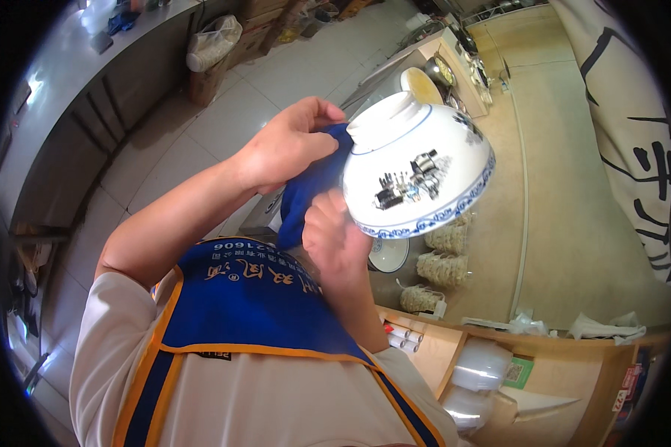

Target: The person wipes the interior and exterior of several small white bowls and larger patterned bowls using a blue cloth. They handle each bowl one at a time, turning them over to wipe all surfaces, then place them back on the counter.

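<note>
In front of my chest a white porcelain bowl [425, 162] is tilted bottom-up, its foot ring toward the upper left. It has a blue patterned rim and a dark painted scene on its outer wall. My right hand [335, 234] grips the bowl by its rim, with part of the fingers hidden behind it. A dark blue cloth [316, 193] hangs beside the bowl, and my left hand [291, 142] pinches it close to the foot ring. The bowl hides some of the cloth. Below the rim, a second white bowl [390, 256] is partly visible on the counter.
Several bundles of noodles [444, 268] lie right of the second bowl. A wooden shelf [587, 385] holds stacked translucent plastic containers [481, 363] and white rolls [405, 338]. A steel counter [50, 106] runs along the left. A bagged box [209, 61] stands on the tiled floor [162, 162].
</note>
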A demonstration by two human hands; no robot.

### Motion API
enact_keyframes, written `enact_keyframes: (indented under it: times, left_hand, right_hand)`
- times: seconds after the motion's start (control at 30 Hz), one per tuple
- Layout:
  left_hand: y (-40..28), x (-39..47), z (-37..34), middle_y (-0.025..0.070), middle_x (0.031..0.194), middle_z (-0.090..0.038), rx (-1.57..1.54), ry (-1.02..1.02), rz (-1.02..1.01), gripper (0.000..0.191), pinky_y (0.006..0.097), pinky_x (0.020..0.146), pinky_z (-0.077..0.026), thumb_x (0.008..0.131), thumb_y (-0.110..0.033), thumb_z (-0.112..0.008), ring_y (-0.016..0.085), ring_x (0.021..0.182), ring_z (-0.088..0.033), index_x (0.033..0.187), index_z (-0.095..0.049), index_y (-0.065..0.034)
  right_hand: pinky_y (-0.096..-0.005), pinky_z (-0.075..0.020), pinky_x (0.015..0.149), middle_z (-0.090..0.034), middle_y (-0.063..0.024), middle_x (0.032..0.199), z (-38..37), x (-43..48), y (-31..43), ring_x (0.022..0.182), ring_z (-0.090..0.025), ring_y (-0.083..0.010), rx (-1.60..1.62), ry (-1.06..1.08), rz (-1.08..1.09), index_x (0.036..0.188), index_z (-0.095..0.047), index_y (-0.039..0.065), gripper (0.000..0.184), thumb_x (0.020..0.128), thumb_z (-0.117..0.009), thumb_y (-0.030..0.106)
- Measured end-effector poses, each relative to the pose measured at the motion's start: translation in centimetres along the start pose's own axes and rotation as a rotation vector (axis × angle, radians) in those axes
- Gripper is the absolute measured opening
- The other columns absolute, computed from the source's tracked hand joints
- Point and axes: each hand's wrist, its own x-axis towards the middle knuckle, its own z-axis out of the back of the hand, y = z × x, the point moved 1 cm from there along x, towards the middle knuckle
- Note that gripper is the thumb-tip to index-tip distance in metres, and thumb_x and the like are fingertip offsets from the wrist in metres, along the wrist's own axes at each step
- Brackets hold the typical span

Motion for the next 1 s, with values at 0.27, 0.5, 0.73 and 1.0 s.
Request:
enact_keyframes:
  times: [0.27, 0.5, 0.73, 1.0]
  left_hand:
    - [-0.8, -1.7, 0.9, 0.0078, 0.090, -0.061, 0.261, -0.160, 0.230, 0.027, 0.0250, 0.062, -0.048, 0.087, -0.007, -0.058, 0.011, 0.075, -0.057, 0.111, -0.052, 0.0039]
    - [-2.4, -2.8, 0.8, 0.0120, 0.099, -0.062, 0.103, -0.128, 0.249, 0.017, 0.0243, 0.066, -0.052, 0.085, -0.002, -0.052, 0.013, 0.079, -0.060, 0.101, -0.046, -0.0009]
    - [-2.9, -2.9, 1.0, 0.0179, 0.110, -0.061, -0.286, 0.069, -0.091, 0.024, 0.0313, 0.087, -0.055, 0.076, 0.004, -0.046, 0.022, 0.100, -0.063, 0.098, -0.047, -0.0056]
    - [-5.7, -1.2, 3.0, 0.0154, 0.118, -0.060, -0.602, 0.354, -0.339, 0.029, 0.0405, 0.100, -0.050, 0.071, -0.006, -0.053, 0.026, 0.110, -0.059, 0.099, -0.055, -0.0112]
  right_hand:
    - [-0.0220, -0.0249, 0.039, -0.051, -0.0040, 0.069, 3.3, 0.2, 0.9, 0.049, -0.036, -0.0094, -0.198, -0.206, 0.132, 0.087, -0.059, 0.005, 0.042, 0.103, -0.048, 0.041]
    - [-0.0314, -0.0404, 0.091, -0.057, -0.0086, 0.119, 3.0, 1.1, 1.5, 0.105, -0.052, -0.0186, -0.527, -0.418, 0.367, 0.128, -0.052, 0.004, 0.044, 0.104, -0.045, 0.040]
    - [-0.0336, -0.0477, 0.095, -0.061, -0.0116, 0.118, 3.1, 1.1, 1.7, 0.107, -0.057, -0.0213, -0.543, -0.311, 0.423, 0.131, -0.053, 0.004, 0.041, 0.104, -0.047, 0.034]
    - [-0.0277, -0.0392, 0.063, -0.058, -0.0085, 0.092, 8.1, 0.1, 1.0, 0.075, -0.047, -0.0164, -0.322, -0.170, 0.168, 0.107, -0.058, 0.002, 0.036, 0.102, -0.051, 0.037]
